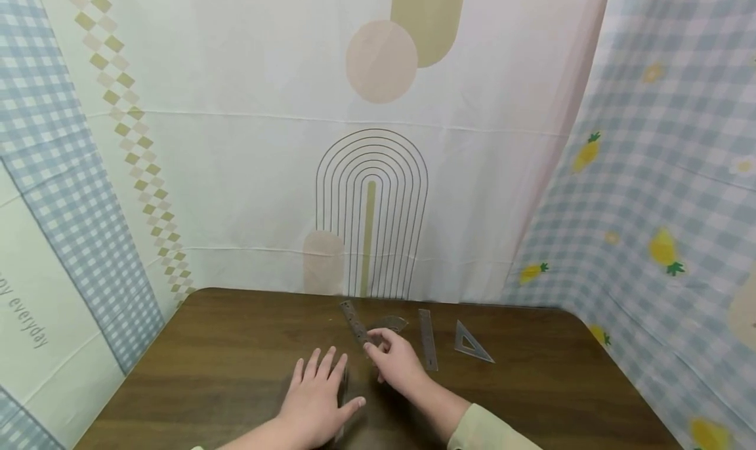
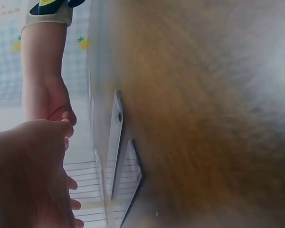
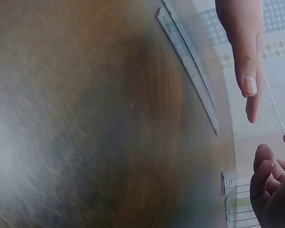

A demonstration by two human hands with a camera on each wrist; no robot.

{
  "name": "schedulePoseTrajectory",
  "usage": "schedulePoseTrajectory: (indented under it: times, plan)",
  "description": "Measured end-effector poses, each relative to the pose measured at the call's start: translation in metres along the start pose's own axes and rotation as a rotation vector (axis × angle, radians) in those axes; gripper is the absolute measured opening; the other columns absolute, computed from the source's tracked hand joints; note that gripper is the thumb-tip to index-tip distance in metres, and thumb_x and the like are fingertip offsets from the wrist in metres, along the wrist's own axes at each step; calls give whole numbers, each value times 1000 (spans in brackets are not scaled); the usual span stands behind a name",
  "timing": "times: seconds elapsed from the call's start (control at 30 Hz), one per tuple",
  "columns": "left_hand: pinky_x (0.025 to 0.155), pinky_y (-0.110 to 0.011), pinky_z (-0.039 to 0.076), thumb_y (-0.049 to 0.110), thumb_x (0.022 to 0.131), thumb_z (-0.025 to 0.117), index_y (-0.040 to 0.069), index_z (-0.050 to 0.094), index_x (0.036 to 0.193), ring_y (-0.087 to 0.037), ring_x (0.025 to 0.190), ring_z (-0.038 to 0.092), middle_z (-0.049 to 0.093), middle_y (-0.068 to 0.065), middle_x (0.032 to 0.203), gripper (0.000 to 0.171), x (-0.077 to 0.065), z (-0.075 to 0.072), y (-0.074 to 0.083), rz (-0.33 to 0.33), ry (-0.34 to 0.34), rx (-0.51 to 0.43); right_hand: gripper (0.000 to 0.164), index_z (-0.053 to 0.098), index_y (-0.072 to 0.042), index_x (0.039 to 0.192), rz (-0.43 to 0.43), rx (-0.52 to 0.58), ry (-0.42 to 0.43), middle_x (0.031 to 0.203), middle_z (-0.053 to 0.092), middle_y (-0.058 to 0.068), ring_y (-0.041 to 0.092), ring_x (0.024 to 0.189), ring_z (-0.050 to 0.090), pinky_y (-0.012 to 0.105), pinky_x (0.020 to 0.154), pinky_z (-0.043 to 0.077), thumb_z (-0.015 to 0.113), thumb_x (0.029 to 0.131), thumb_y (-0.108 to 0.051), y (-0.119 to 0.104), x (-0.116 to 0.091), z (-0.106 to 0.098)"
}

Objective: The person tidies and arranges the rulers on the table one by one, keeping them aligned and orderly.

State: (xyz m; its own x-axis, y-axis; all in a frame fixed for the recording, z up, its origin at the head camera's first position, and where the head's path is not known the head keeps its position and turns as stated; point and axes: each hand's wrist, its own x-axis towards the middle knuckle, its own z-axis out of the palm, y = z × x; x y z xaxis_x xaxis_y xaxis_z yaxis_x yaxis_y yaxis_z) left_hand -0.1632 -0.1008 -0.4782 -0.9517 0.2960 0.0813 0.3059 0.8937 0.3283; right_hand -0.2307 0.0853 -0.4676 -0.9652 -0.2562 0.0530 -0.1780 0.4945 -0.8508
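Observation:
My left hand (image 1: 315, 401) is spread, palm down, low over the table, with straight fingers and the thumb out to the side. Beside and partly under it lies a long, clear, thin-edged piece (image 3: 192, 76), mostly hidden in the head view. My right hand (image 1: 401, 365), its fingers loosely curled, hovers at the near end of a clear ruler (image 1: 353, 320). Nothing shows between those fingers (image 3: 262, 178) in the right wrist view. Just behind this hand lies a clear protractor (image 1: 391, 323), partly covered by it.
A second clear ruler (image 1: 428, 340) lies right of the right hand, and a clear set square (image 1: 472, 344) farther right. The brown wooden table (image 1: 236, 332) ends at a patterned cloth wall (image 1: 254, 194). Checked cloth (image 1: 638, 227) hangs along the right side.

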Motion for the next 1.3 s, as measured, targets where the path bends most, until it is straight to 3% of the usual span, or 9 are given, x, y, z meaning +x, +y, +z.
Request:
schedulePoseTrajectory:
  times: [0.2,0.37,0.73,0.97,1.13,1.3]
  plan:
    - [110,-70,16,68,91,52,8,43,150,-47,144,25,36,-20,155,85,16,-5,5,-37,19,26,41,60,-5,131,-34,-62,8,74,63,14,19,48,58,32,46,46,61,100,-31,2,9,-7]
    - [110,-70,16,66,93,51,7,42,151,-48,143,24,35,-21,155,83,30,-8,7,-73,16,29,36,63,-8,127,-43,-116,26,70,59,6,18,48,57,34,47,48,61,100,-31,6,18,-11]
    - [112,-67,17,67,92,51,8,43,150,-47,143,26,37,-19,155,84,46,4,6,-125,-15,39,22,70,-14,110,-87,-239,7,72,62,-4,13,50,57,31,49,47,62,99,-32,14,28,-14]
    - [113,-65,17,69,91,51,8,43,150,-45,144,26,38,-18,154,85,58,2,4,-159,-22,92,18,72,-22,104,-208,-490,31,71,54,-13,6,58,47,27,52,41,64,96,-36,17,43,-19]
    - [113,-64,17,71,90,50,7,44,149,-45,144,26,38,-19,154,88,66,1,4,-196,-36,127,19,73,-22,104,-312,-650,-25,72,52,-13,4,59,46,25,52,40,63,96,-36,19,56,-24]
    - [114,-64,17,74,88,49,6,45,149,-44,144,27,39,-19,153,91,76,6,4,-228,-76,151,17,73,-22,103,-393,-725,-55,75,54,-14,3,62,47,24,56,42,63,96,-34,18,67,-29]
